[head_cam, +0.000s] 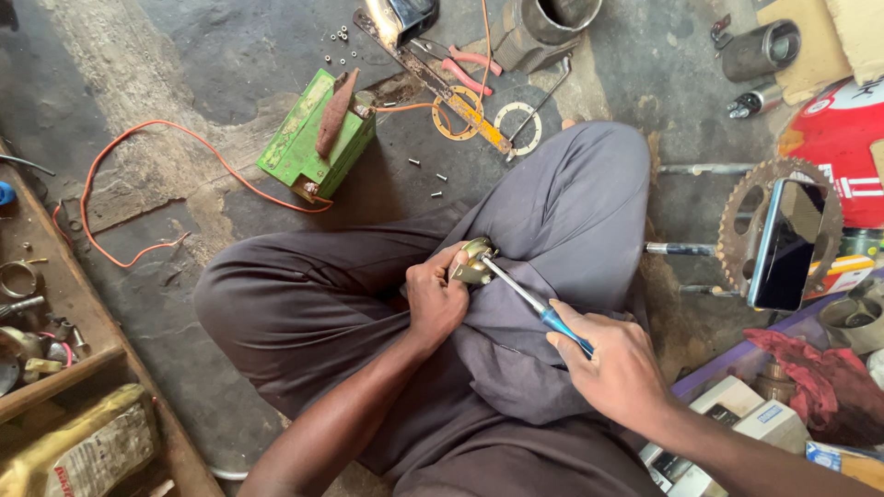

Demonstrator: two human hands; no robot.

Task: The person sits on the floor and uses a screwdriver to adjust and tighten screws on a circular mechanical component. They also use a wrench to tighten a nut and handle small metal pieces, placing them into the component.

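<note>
Small brass-coloured metal part (471, 262), apparently a fitting, resting on lap, clasped in left hand (435, 296); right hand (615, 368) closed around blue-handled screwdriver (534, 304), tip touching part; green battery (316, 136) on floor.

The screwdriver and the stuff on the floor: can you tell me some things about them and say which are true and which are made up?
1. The right hand holds a screwdriver with a blue handle. True.
2. The left hand holds a small metal part on the lap. True.
3. The green battery has a blue wire on it. False: the wire is orange.
4. The pliers have red handles. True.
5. The phone lies flat on the green battery. False: it leans against a toothed sprocket at the right.
</note>
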